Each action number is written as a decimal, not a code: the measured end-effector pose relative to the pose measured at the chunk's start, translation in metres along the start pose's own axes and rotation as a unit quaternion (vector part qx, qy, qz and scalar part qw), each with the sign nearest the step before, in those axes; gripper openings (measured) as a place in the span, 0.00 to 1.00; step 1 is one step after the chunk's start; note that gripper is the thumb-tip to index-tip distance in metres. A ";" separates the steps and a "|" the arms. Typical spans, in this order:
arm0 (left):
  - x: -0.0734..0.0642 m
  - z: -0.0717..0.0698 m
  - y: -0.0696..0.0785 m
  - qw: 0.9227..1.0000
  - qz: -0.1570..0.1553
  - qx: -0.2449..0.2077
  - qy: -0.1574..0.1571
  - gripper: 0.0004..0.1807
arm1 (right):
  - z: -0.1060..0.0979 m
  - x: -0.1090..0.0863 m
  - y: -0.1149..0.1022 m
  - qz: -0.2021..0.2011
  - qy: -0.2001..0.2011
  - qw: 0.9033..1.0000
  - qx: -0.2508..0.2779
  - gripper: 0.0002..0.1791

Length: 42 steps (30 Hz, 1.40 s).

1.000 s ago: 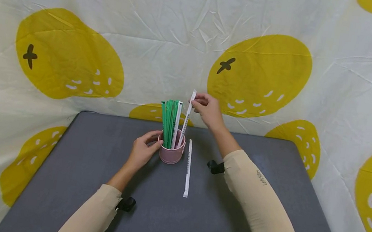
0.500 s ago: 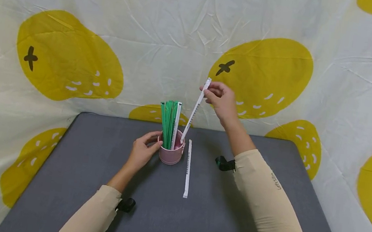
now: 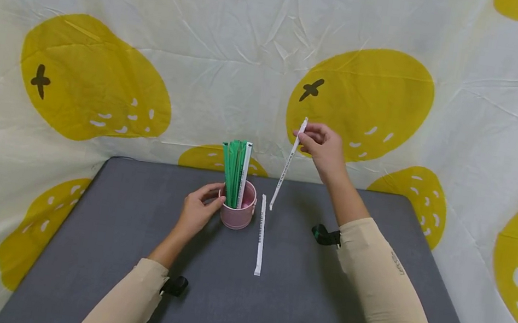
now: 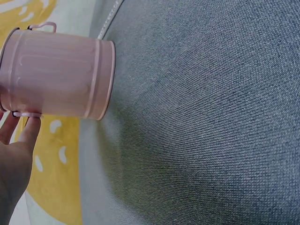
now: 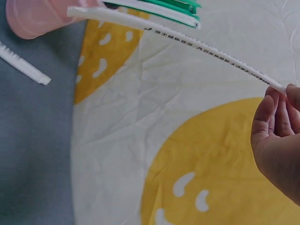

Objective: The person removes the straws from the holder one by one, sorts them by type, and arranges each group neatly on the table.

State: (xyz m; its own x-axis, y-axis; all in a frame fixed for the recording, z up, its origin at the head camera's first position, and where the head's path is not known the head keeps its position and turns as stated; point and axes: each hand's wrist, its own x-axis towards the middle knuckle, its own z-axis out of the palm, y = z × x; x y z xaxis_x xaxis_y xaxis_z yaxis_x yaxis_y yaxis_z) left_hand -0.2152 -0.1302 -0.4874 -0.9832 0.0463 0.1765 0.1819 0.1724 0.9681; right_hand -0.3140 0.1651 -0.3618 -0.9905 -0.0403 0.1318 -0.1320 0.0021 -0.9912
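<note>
My right hand (image 3: 324, 151) pinches the upper end of a white paper-wrapped straw (image 3: 288, 163) between thumb and fingers. It hangs slanted in the air to the right of a small pink bucket (image 3: 236, 218). In the right wrist view, dark printing runs along this wrapped straw (image 5: 206, 52). At the bucket's left side, my left hand (image 3: 200, 205) grips the rim by the side handle, as the left wrist view also shows at the pink bucket (image 4: 58, 75). Several green-wrapped straws (image 3: 232, 171) and a white-wrapped one (image 3: 244, 176) stand in the bucket.
Another white-wrapped straw (image 3: 261, 239) lies lengthwise on the dark grey table (image 3: 141, 222), just right of the bucket. Behind the table's far edge hangs a pale cloth (image 3: 228, 96) with large yellow fruit prints.
My right hand lifted the white-wrapped straw out of the bucket and carried it right, clear of the rim. The left hand stayed at the bucket.
</note>
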 end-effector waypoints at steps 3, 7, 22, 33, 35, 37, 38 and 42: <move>0.000 0.000 0.000 1.000 -0.002 0.001 0.000 0.23 | -0.004 -0.003 0.008 0.007 0.001 1.000 -0.018 0.18; 0.001 -0.001 0.001 1.000 -0.003 0.006 0.003 0.23 | -0.008 -0.006 0.018 0.019 -0.007 0.999 -0.035 0.23; 0.000 0.001 0.000 1.000 0.007 -0.010 0.001 0.23 | -0.019 -0.017 0.057 0.051 -0.025 0.995 -0.077 0.25; -0.002 0.001 0.003 1.000 0.001 -0.005 0.002 0.23 | -0.014 -0.027 0.092 0.076 -0.018 0.994 -0.081 0.22; -0.001 0.001 0.003 1.000 -0.002 -0.003 0.002 0.22 | -0.013 -0.028 0.098 0.082 -0.015 0.993 -0.084 0.20; -0.002 0.001 0.004 1.000 -0.006 0.000 0.003 0.22 | -0.011 -0.030 0.102 0.087 -0.014 0.992 -0.090 0.19; -0.002 0.001 0.004 1.000 -0.008 0.004 0.003 0.22 | -0.011 -0.031 0.105 0.089 -0.013 0.992 -0.090 0.18; -0.002 0.001 0.004 1.000 -0.009 0.009 0.002 0.22 | -0.008 -0.033 0.113 0.092 -0.010 0.991 -0.092 0.16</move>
State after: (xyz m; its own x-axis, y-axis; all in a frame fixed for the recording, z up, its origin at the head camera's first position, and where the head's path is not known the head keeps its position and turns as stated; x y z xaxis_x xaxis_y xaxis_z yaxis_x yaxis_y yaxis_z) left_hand -0.2128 -0.1287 -0.4840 -0.9864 0.0385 0.1596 0.1640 0.1906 0.9679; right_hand -0.2962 0.1748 -0.4779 -0.9977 -0.0421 -0.0530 0.0439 0.1930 -0.9802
